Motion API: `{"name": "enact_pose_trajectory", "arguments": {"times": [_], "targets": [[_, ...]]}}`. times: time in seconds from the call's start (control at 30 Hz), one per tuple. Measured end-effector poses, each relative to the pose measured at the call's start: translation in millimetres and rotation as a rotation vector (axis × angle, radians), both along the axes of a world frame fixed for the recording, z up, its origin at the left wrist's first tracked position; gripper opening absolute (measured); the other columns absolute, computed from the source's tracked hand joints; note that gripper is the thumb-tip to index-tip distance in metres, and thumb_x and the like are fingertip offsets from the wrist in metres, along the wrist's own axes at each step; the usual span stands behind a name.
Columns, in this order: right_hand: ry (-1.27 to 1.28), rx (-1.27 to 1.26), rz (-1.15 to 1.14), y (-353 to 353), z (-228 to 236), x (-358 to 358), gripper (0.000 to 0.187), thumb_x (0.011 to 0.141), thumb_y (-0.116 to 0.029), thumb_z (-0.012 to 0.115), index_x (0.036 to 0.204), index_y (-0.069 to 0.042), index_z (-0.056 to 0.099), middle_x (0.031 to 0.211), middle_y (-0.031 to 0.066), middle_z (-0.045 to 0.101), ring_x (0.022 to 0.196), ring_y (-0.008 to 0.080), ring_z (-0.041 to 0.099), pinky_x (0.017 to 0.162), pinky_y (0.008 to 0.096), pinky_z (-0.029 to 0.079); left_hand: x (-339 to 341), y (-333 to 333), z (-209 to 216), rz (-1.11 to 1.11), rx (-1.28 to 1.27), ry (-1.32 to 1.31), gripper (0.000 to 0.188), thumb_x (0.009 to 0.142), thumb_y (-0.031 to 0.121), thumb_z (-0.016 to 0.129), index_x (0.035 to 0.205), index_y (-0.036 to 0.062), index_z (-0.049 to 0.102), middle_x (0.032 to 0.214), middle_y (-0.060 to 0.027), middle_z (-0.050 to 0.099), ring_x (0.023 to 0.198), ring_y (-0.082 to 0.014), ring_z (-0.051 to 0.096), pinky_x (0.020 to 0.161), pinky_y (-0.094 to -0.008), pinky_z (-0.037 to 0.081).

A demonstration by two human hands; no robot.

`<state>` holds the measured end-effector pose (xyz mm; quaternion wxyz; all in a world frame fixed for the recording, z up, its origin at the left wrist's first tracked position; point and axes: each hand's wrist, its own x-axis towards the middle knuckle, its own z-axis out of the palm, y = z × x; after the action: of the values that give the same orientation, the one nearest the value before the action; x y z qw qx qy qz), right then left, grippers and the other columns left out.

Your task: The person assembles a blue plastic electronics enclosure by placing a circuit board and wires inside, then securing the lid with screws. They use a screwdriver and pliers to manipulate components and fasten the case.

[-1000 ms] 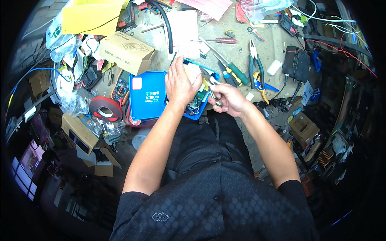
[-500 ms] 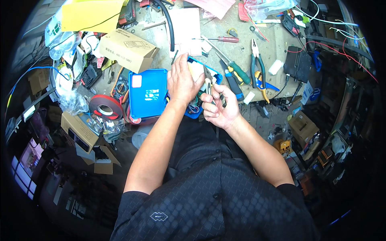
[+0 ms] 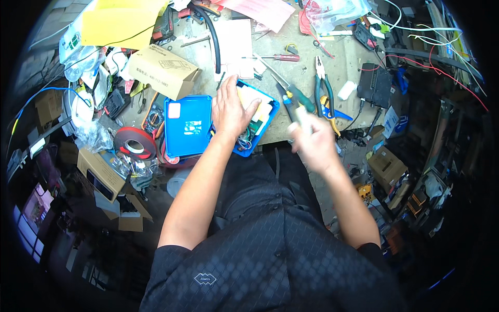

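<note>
An opened blue plastic case lies at the bench's near edge, its lid (image 3: 175, 133) to the left and its tray (image 3: 268, 125) to the right. My left hand (image 3: 232, 112) lies over the tray's left side, fingers stretched out and thumb spread toward the cream-coloured blocks (image 3: 264, 110) inside. Thin wires (image 3: 244, 143) show in the tray's near corner. My right hand (image 3: 315, 145) is right of the tray, smeared by motion. A blurred pale shape shows at its fingers; I cannot make out what it is. A green-handled screwdriver (image 3: 301, 99) lies just beyond that hand.
Combination pliers (image 3: 323, 83) and a red-handled screwdriver (image 3: 286, 57) lie farther back. A black box-shaped device (image 3: 375, 86) stands at the right. Left of the case are a cardboard box (image 3: 163, 73), a multimeter (image 3: 153, 117) and a roll of red tape (image 3: 134, 144).
My right hand has moved from above the tray out to the right, where it held dark-jawed pliers before. The left hand stays on the tray. The view has shifted slightly.
</note>
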<state>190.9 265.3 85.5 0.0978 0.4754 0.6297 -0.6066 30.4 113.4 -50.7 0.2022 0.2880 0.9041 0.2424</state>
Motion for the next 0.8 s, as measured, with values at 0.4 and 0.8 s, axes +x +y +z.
{"name": "enact_pose_trajectory", "arguments": {"times": [0.4,0.8], "targets": [[-0.594,0.863,0.43,179.0,-127.3,-28.4,0.062,0.101,-0.057,0.057,0.137,-0.009,0.071,0.143,0.0226,0.062,0.131,0.0431,0.064,0.108,0.0547,0.053,-5.4,-25.6,42.1,0.08,0.29,0.149,0.065,0.103,0.022,0.073,0.156,-0.0024,0.046,0.155,-0.0256,0.052,0.143,-0.0421,0.051,0.122,-0.0467,0.039],[0.003,1.058,0.371,156.7,-126.3,6.9,0.036,0.101,-0.033,0.07,0.127,-0.008,0.074,0.146,0.0197,0.063,0.135,0.0379,0.061,0.112,0.0455,0.049,58.6,-159.8,57.7,0.625,0.315,-0.075,0.036,0.105,0.011,0.066,0.139,0.0011,0.063,0.133,-0.0145,0.066,0.116,-0.0254,0.068,0.094,-0.038,0.057]]}}
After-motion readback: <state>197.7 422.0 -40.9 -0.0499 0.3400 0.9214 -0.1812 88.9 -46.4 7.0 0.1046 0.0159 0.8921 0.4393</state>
